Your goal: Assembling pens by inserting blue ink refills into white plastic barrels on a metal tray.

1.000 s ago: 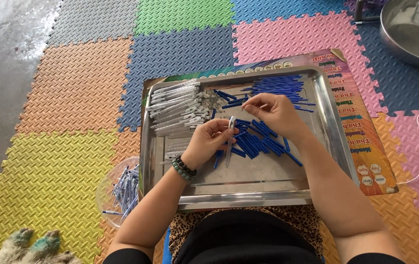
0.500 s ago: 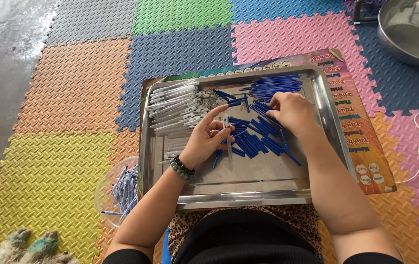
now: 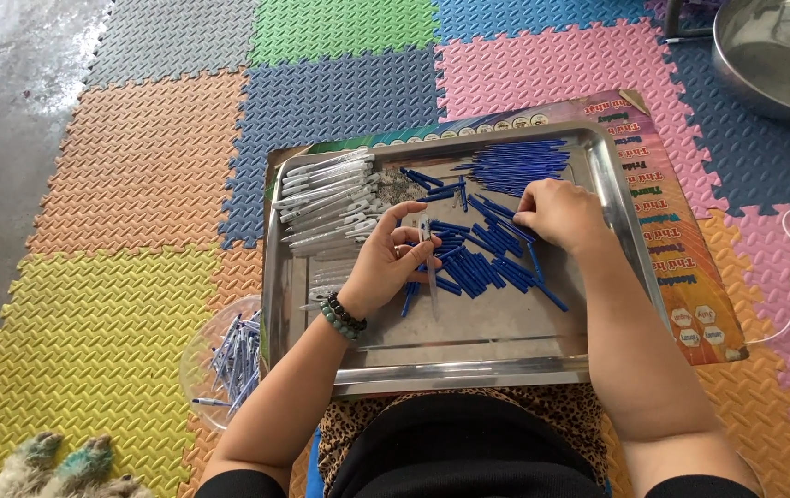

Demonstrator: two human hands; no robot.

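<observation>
Clear pen barrel (image 3: 431, 267) pinched upright-tilted in left hand (image 3: 386, 263); blue caps (image 3: 478, 263) just right of grip. Right hand (image 3: 556, 214) fingertips closed on blue piece, on steel tray (image 3: 469, 346).

A metal tray (image 3: 505, 355) is set on a printed board (image 3: 690, 267) over foam mats (image 3: 136, 184). Pen barrels (image 3: 330, 198) are piled far-left in it, caps (image 3: 478, 263) centrally, refills (image 3: 519, 166) far-right. A bowl (image 3: 224, 364) is placed left.
</observation>
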